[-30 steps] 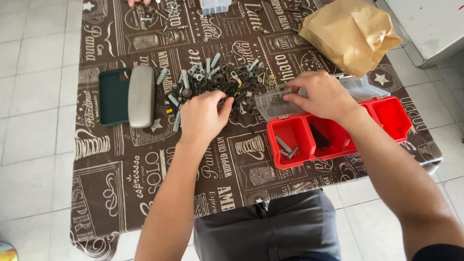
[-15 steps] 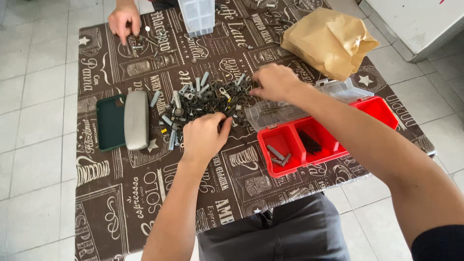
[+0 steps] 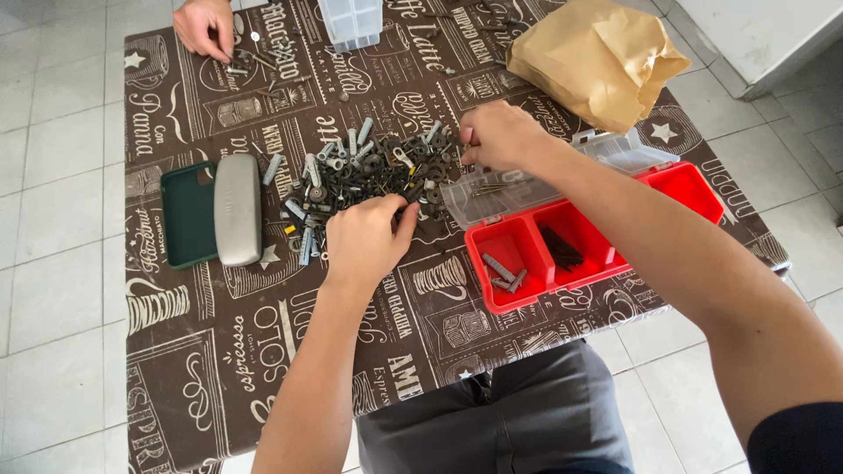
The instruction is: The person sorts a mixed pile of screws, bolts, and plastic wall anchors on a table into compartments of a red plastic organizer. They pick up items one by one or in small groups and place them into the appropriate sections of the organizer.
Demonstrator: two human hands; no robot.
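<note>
Near the middle of the frame we see the left hand [image 3: 364, 237] resting on the lower edge of the heap of screws and grey wall plugs [image 3: 369, 171], fingers curled in a narrow grip on small pieces we cannot make out, while the right hand [image 3: 500, 136] sits at the heap's right edge, fingertips pinched together, and we cannot tell what they hold. Just right of it lies the red compartment box [image 3: 597, 237] with its clear lid [image 3: 527, 184] open on the patterned worktop [image 3: 219, 351]. A green phone case [image 3: 189, 215] and grey case [image 3: 238, 209] lie left, a brown paper bag [image 3: 597, 57] upper right, and another person's hand [image 3: 205, 26] upper left.
</note>
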